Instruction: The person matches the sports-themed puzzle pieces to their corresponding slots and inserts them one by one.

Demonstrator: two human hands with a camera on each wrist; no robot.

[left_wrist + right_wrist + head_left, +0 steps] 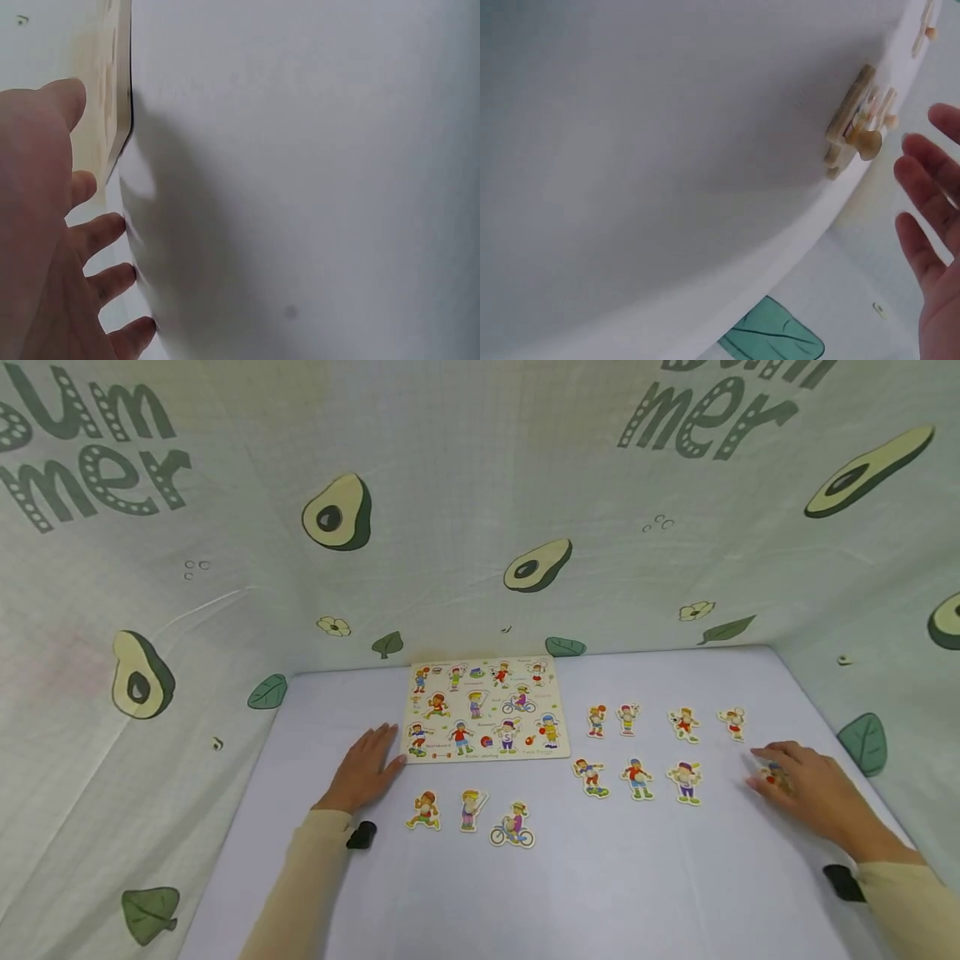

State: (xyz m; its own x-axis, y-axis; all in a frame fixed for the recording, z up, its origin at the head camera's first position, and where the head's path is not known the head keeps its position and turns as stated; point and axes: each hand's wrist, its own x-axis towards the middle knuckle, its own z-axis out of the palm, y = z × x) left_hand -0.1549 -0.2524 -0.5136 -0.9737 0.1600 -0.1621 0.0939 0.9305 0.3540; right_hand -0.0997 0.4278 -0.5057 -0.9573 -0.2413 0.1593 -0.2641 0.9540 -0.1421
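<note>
A wooden puzzle board printed with sports figures lies flat at the back of the table. My left hand rests at its left edge, fingers spread; the left wrist view shows the thumb beside the board's edge and fingertips on the table. Over at the right, my right hand is held above a knobbed puzzle piece, partly hidden beneath it. The right wrist view shows that piece's wooden knob pointing up, with the loosely extended fingers apart from it.
Right of the board, knobbed pieces lie in two rows, among them a tennis player and a baseball player. In front of the board lie a runner, a golfer and a cyclist. An avocado-print cloth hangs behind.
</note>
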